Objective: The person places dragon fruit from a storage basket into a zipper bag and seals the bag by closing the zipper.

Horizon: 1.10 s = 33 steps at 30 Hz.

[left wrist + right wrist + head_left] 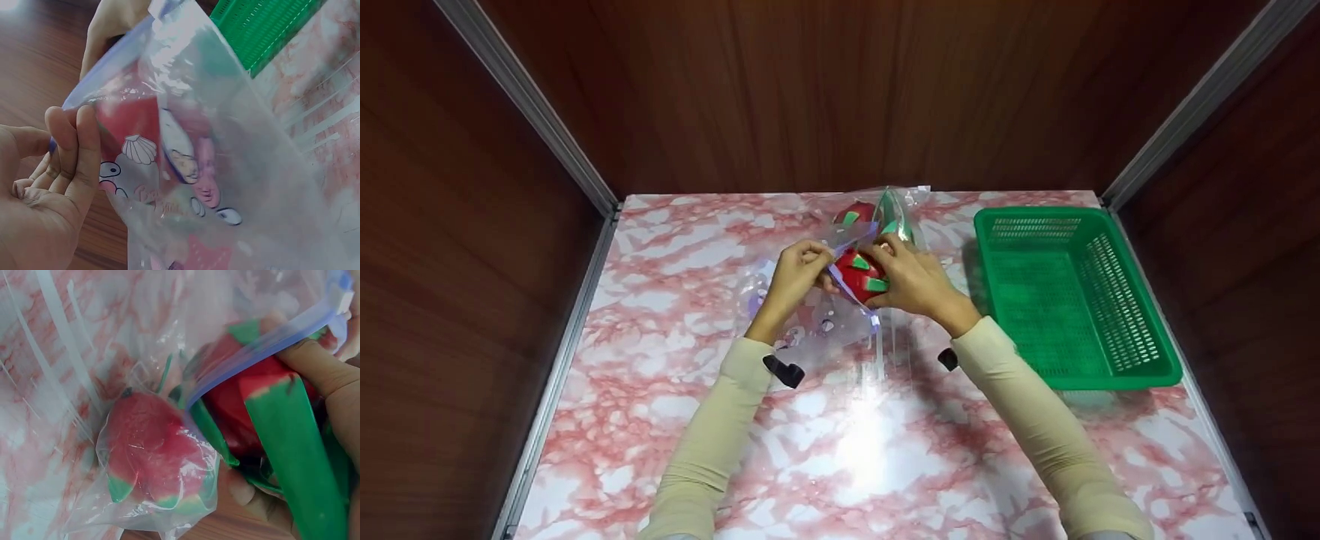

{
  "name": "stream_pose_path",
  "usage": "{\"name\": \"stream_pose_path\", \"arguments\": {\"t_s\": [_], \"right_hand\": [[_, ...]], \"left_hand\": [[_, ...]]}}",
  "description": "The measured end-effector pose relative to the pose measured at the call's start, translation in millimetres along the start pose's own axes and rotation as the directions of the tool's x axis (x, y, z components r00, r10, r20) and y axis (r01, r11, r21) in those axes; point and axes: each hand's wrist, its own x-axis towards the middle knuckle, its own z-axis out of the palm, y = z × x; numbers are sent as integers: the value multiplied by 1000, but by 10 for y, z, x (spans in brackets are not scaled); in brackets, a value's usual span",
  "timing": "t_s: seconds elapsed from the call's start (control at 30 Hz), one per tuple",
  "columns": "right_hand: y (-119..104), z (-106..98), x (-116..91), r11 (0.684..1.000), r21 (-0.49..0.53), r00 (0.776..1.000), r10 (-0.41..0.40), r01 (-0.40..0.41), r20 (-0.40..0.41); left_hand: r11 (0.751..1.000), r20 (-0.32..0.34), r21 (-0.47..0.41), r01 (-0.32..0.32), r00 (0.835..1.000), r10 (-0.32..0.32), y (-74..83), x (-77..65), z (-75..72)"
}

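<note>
A clear zip bag [829,326] with a purple zip edge and printed shells and starfish is held over the table's middle. My left hand [796,276] pinches the bag's edge, fingers bent at the zip in the left wrist view. With thumb and fingers round it, my right hand [919,283] grips a red dragon fruit with green scales [230,413] at the bag's mouth. The fruit is partly behind the zip edge. A second dragon fruit [152,444] lies inside clear plastic beside it, just behind the hands in the head view.
A green perforated basket [1147,300] stands to the right on the marbled red-and-white table [660,315]. Wood panels [840,97] enclose the back and sides. Something green [894,217] shows through the clear plastic at the back; its kind is unclear.
</note>
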Motion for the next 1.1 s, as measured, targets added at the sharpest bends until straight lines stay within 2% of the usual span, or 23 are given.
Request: {"name": "stream_pose_path", "arguments": {"t_s": [0.13,0.33,0.6,0.9,1.1], "right_hand": [[-6,31,5,999,-12,999,-40,40,15],[-26,52,13,999,-12,997,-50,51,52],[-40,92,20,991,77,991,-111,105,79],[-79,126,42,993,77,984,-101,90,149],[-85,138,43,993,66,981,-107,98,160]], "left_hand": [[1000,21,-4,8,1000,-8,13,-10,10],[1000,19,-13,13,1000,-13,18,-7,33],[1000,35,5,10,999,-11,24,-14,41],[1000,45,-11,21,999,-20,26,-22,48],[1000,50,2,16,999,-16,22,-28,49]]}}
